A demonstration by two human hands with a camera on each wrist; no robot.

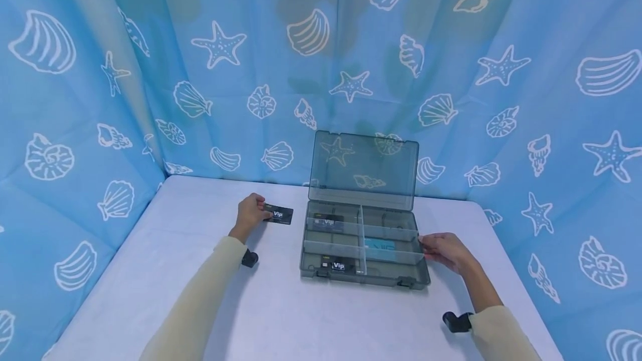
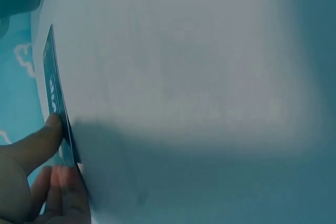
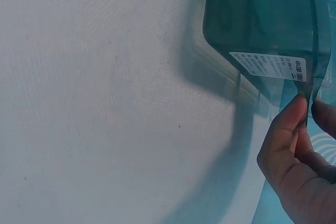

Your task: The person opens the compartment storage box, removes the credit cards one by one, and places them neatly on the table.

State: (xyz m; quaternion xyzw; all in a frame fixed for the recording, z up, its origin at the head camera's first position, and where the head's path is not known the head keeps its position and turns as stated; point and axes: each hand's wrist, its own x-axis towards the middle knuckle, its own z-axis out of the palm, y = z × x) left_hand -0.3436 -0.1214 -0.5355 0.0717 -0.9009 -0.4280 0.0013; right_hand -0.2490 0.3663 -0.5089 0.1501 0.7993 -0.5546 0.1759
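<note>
One black card (image 1: 282, 215), thin, rectangular and lettered "Vip", is pinched by the left hand (image 1: 249, 214) left of the box; fingers cover one end, and the left wrist view shows it nearly edge-on, its print foreshortened. Whether it touches the white desk (image 1: 281, 311) cannot be told. The box (image 1: 368, 279), of smoky see-through plastic, stands with its lid (image 1: 363, 174) raised; the right hand (image 1: 448, 249) grips its right side. A white label (image 3: 270, 65) bears illegible small print. Clear dividers blur two more black cards (image 1: 339, 264) and a blue card (image 1: 380, 249). Behind hangs a creased, shell-patterned curtain (image 1: 271, 71).
</note>
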